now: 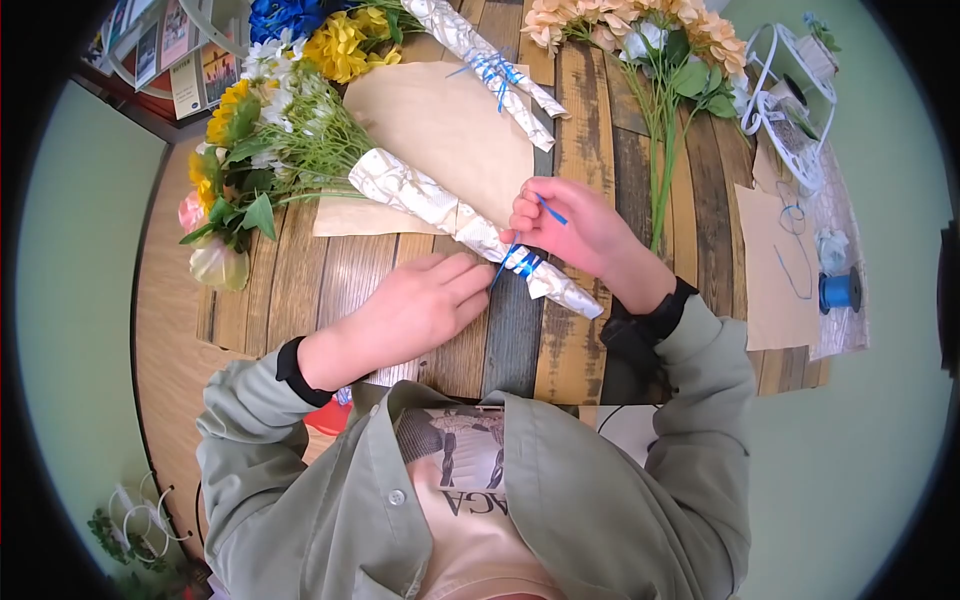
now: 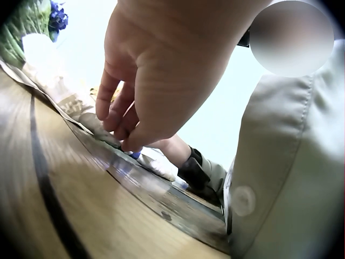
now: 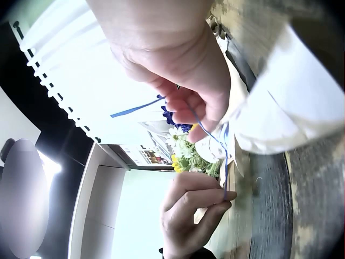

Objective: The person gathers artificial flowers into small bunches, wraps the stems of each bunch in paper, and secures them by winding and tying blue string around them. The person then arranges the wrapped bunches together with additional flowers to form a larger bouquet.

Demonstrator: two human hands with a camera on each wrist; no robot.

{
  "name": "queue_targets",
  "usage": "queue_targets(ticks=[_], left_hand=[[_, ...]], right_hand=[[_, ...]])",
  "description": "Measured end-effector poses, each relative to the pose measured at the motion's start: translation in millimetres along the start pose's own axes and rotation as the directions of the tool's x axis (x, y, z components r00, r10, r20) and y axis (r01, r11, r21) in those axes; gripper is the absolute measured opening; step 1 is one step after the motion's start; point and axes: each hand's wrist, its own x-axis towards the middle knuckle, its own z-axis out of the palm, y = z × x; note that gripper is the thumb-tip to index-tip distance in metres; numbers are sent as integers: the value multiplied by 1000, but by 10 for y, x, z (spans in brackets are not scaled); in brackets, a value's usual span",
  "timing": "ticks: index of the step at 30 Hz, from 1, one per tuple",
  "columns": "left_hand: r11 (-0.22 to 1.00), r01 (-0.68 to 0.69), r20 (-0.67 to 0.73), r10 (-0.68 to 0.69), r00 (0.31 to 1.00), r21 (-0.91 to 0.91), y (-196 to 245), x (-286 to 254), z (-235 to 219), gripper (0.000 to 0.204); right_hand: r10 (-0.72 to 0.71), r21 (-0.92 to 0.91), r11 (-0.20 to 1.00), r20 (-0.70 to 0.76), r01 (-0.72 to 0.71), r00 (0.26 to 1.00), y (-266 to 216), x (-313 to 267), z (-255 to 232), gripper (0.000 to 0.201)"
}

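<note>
A bouquet wrapped in shiny white patterned paper [image 1: 415, 192] lies slantwise on the wooden table, its narrow stem end pointing toward the person. Blue ribbon [image 1: 523, 263] is wound round the wrap near that end. My right hand [image 1: 578, 225] is just above the tie, fingers curled on one ribbon tail, whose loose tip sticks out past them. Beside the wrap, my left hand [image 1: 420, 308] pinches the other tail between thumb and fingertips, as the right wrist view shows. Between the two hands the ribbon strand [image 3: 225, 156] runs past the wrap.
Tan paper [image 1: 440, 120] lies under the bouquet. Beyond it is a second wrapped bouquet [image 1: 495, 75] tied in blue. Peach flowers [image 1: 690, 40] with long stems lie at the far right. A blue ribbon spool [image 1: 840, 291] and a white wire stand [image 1: 790, 110] occupy the right edge.
</note>
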Motion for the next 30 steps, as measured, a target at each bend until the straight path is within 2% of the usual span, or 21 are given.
queue_targets(ticks=[1,3,4,6,7,9,10,12,15,16,18,19,21,22,23,24,25,26,28,29,30], left_hand=[[1000,-1,1,1,1000,-2,3,42,-15,16],[974,-166,-108,150,983,-153,-29,121,-34,14],[974,-165,-107,149,983,-155,-88,140,-12,14],[887,-171,16,196,980,-429,-206,164,45,8],[887,-171,16,196,980,-428,-195,163,58,8],[881,-51,-93,7,996,-470,-145,175,88,7],[879,-53,-92,11,996,-473,-136,166,99,7],[833,37,-68,-90,994,-552,-130,118,119,7],[785,58,-57,-118,991,-617,-190,83,148,8],[785,51,-60,-112,992,-617,-207,83,169,8],[558,320,99,-389,916,-766,-239,81,200,11],[480,373,130,-465,876,-794,-253,112,213,16],[487,383,105,-504,857,-785,-265,159,241,17],[496,391,84,-534,841,-775,-262,178,252,19],[496,392,81,-537,840,-775,-258,200,245,19],[540,417,67,-552,831,-731,-245,218,247,19],[578,444,57,-566,823,-684,-238,237,240,20],[579,443,55,-566,823,-684,-227,252,245,20],[734,426,-37,-521,853,-529,-206,287,247,17],[736,424,-36,-518,854,-528,-205,304,245,17],[688,449,13,-539,842,-571,-206,320,240,16]], right_hand=[[5,7,1000,-52,-4,999,13,10,57,22],[9,26,1000,-47,-7,999,86,39,5,19],[15,50,999,-42,-13,999,112,56,1,17],[22,10,1000,-75,-21,997,123,78,10,19],[13,-50,999,-77,-17,997,114,88,-17,21],[-1,-110,994,-82,-8,997,111,81,-39,23],[-30,-136,991,-96,17,995,114,78,-37,23],[-57,-155,987,-113,39,992,122,78,-66,23],[-61,-193,980,-90,43,994,133,87,-117,22],[-102,-231,970,-91,78,991,135,83,-91,22],[-143,-273,955,-89,114,986,121,47,-32,21],[-202,-400,900,-26,175,979,114,14,7,20],[-260,-553,774,165,308,951,88,-30,67,17],[-256,-552,775,169,307,952,85,-31,118,17],[-427,-743,374,393,555,814,74,-29,186,15],[-449,-732,-126,644,669,620,65,-48,243,13],[-438,-753,-186,639,632,633,44,-93,312,11],[-437,-752,-188,640,632,632,35,-148,385,11],[-338,-884,199,343,423,877,20,-236,485,8],[-341,-884,199,342,423,876,12,-221,458,8],[-294,-852,440,163,285,942,9,-190,408,7]])
